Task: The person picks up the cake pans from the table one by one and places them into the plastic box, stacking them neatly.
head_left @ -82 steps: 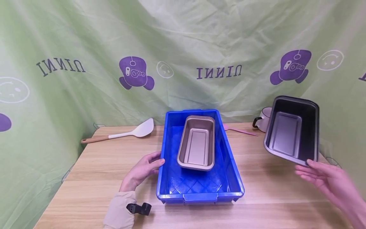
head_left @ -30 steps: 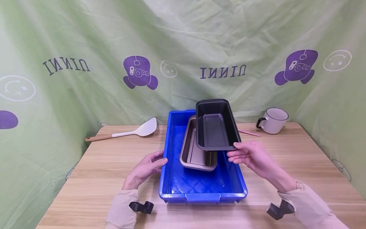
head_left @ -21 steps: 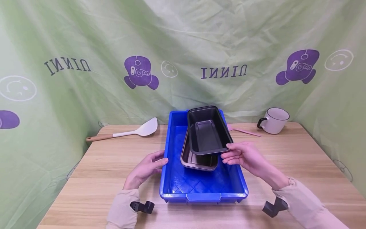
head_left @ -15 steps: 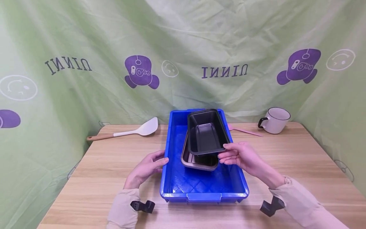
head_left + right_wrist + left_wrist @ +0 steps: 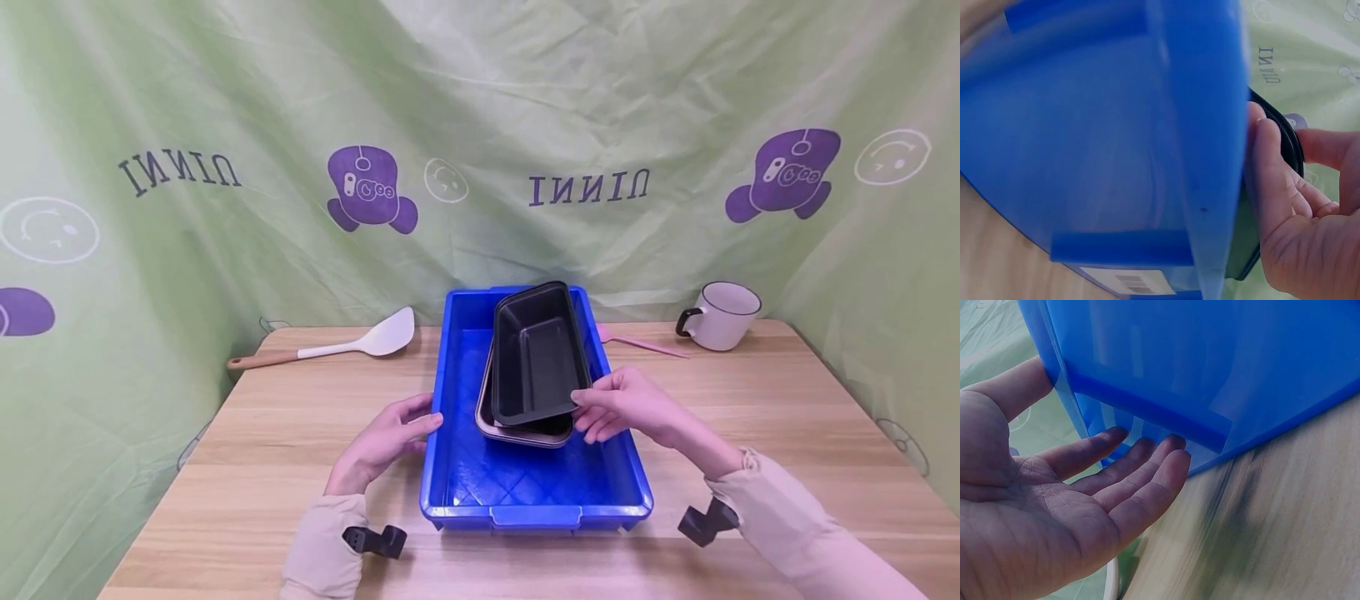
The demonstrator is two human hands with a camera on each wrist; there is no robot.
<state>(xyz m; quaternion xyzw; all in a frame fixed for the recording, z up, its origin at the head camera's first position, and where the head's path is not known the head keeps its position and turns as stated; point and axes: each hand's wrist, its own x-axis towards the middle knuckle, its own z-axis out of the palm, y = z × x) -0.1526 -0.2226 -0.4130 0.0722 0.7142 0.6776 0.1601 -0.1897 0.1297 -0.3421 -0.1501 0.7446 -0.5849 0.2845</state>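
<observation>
A black loaf pan (image 5: 536, 358) is tilted over a gold-brown loaf pan (image 5: 517, 435) that sits in a blue plastic bin (image 5: 532, 517). The gold-brown one shows doubled rim lines. My right hand (image 5: 618, 406) pinches the black pan's near right corner, thumb on the rim and fingers below. In the right wrist view, the bin's wall hides much of the black pan (image 5: 1294, 140). My left hand (image 5: 386, 442) holds the bin's left side, its thumb over the rim. The left wrist view shows this hand's curled fingers (image 5: 1141, 469) against the outer wall.
A white spatula (image 5: 360, 344) with a wooden handle lies at the back left of the wooden table (image 5: 247, 467). Behind the bin's right side lies a pink utensil (image 5: 645, 344). A white mug (image 5: 723, 317) stands at the back right, before a green curtain (image 5: 480, 100).
My right hand has brought the black pan from the right, leftward and down over the gold-brown pan. Lately its near end has dropped further. My left hand has stayed at the bin.
</observation>
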